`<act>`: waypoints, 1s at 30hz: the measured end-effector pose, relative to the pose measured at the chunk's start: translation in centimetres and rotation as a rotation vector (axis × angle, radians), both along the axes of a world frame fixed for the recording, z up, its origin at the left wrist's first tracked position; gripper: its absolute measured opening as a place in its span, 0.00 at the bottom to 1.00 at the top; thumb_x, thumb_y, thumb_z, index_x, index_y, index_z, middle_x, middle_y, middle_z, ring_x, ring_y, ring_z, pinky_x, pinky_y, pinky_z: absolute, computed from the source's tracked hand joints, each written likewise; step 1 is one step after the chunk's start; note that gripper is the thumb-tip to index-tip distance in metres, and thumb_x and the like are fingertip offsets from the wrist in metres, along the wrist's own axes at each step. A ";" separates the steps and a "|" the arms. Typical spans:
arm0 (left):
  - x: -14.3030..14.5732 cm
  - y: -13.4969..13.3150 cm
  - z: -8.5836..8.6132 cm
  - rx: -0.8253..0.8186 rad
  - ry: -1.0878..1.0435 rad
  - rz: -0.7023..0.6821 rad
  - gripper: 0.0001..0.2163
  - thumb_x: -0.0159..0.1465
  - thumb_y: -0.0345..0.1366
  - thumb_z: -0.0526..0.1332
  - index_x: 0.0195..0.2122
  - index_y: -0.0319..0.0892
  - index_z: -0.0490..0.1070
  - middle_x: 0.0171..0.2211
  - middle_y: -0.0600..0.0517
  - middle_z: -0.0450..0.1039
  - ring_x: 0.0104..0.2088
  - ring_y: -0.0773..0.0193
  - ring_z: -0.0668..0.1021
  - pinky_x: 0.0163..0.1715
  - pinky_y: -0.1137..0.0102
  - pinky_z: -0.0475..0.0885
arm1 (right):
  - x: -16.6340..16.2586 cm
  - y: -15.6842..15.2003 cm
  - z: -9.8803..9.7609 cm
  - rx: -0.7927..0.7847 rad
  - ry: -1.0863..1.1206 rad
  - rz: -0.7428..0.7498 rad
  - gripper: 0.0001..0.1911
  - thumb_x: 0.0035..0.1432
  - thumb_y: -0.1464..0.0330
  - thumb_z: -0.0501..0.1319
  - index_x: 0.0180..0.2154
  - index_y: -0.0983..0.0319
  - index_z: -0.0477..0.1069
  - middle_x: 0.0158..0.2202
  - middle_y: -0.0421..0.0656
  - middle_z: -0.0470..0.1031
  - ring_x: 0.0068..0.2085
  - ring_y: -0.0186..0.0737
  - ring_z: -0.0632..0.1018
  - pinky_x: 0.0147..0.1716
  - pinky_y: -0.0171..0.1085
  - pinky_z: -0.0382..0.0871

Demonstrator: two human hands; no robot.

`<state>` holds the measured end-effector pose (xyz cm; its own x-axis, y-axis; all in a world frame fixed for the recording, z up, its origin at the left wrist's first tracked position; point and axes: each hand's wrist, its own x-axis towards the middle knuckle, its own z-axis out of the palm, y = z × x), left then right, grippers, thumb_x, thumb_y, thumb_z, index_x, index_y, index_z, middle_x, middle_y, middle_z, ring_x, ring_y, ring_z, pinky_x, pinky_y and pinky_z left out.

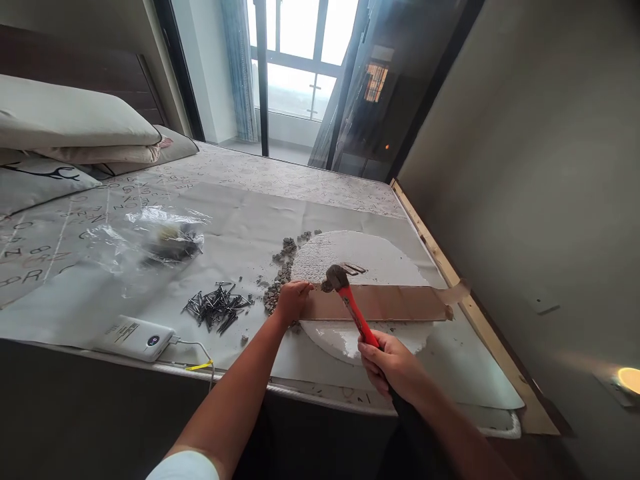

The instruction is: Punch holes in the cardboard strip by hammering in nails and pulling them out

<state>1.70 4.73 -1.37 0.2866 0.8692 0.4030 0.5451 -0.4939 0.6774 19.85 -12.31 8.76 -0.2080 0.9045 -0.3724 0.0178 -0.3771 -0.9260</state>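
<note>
A bed [300,177] is filling most of the view, its letter-patterned mattress lying under a wide grey sheet [240,220]. Pillows [70,117] are stacking up at the far left corner. On the sheet, near the right side, a round white foam disc [365,257] is lying flat, and a long brown strip [390,303] is lying across it from left to right. Further left, a crumpled clear plastic bag [160,233] is sitting with something dark inside. A white power bank [135,337] is resting at the near edge of the bed, with a cable [197,347] plugged into it.

A hammer [350,303] with a red handle is hovering tilted over the strip, its dark head just above the strip's left part. A pile of dark nails [217,307] is lying between the power bank and the disc, and grey gravel [283,263] is trailing along the disc's left rim.

The right hand [390,363] is clenching the lower end of the red handle, fingers wrapped fully round it. The left hand [293,300] is resting on the strip's left end with fingers curled down; whether they are pinching anything I cannot tell.
</note>
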 end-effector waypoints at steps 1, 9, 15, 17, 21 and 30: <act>0.0 0.0 0.0 -0.010 0.001 0.001 0.15 0.61 0.37 0.52 0.19 0.41 0.69 0.22 0.50 0.71 0.27 0.65 0.70 0.31 0.72 0.63 | -0.1 0.5 0.3 0.001 -0.018 0.012 0.14 0.53 0.59 0.56 0.26 0.60 0.54 0.15 0.28 0.54 0.09 0.22 0.55 0.05 0.25 0.50; -0.1 -0.1 -0.6 0.006 -0.003 0.011 0.16 0.62 0.36 0.51 0.18 0.41 0.65 0.22 0.51 0.69 0.27 0.66 0.70 0.32 0.72 0.62 | -1.9 3.4 2.4 0.081 -0.081 0.021 0.12 0.54 0.61 0.54 0.27 0.59 0.53 0.15 0.28 0.52 0.10 0.23 0.55 0.06 0.25 0.50; -0.2 -0.3 -0.6 -0.004 0.000 0.015 0.15 0.61 0.34 0.51 0.18 0.41 0.66 0.22 0.51 0.69 0.27 0.66 0.70 0.31 0.72 0.62 | -2.6 3.8 1.6 0.032 -0.123 0.034 0.10 0.53 0.63 0.53 0.26 0.59 0.52 0.15 0.28 0.52 0.10 0.23 0.55 0.06 0.26 0.49; -0.2 -0.4 -0.6 0.003 -0.009 0.002 0.15 0.62 0.34 0.51 0.19 0.41 0.67 0.23 0.51 0.69 0.27 0.66 0.70 0.32 0.72 0.62 | -2.6 3.8 1.7 0.094 -0.097 0.011 0.09 0.54 0.62 0.53 0.27 0.59 0.54 0.15 0.28 0.52 0.11 0.24 0.55 0.06 0.26 0.49; -0.3 -0.2 -0.7 -0.001 -0.003 0.009 0.15 0.61 0.34 0.52 0.17 0.41 0.66 0.22 0.51 0.68 0.27 0.66 0.69 0.31 0.72 0.62 | -3.1 3.9 0.9 0.022 -0.192 -0.014 0.10 0.51 0.64 0.54 0.25 0.59 0.53 0.14 0.28 0.51 0.10 0.24 0.54 0.06 0.27 0.48; -0.6 -0.5 -0.4 -0.104 -0.163 -0.010 0.08 0.56 0.31 0.54 0.31 0.41 0.74 0.31 0.49 0.73 0.33 0.64 0.72 0.37 0.70 0.65 | -3.0 3.5 1.3 0.126 -0.157 -0.023 0.10 0.53 0.62 0.54 0.27 0.59 0.55 0.15 0.28 0.53 0.10 0.24 0.56 0.07 0.26 0.48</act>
<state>1.13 4.26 -1.78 0.2340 0.9058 0.3533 0.4195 -0.4219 0.8038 16.88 -8.77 10.05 -0.1354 0.9497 -0.2823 0.1587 -0.2605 -0.9524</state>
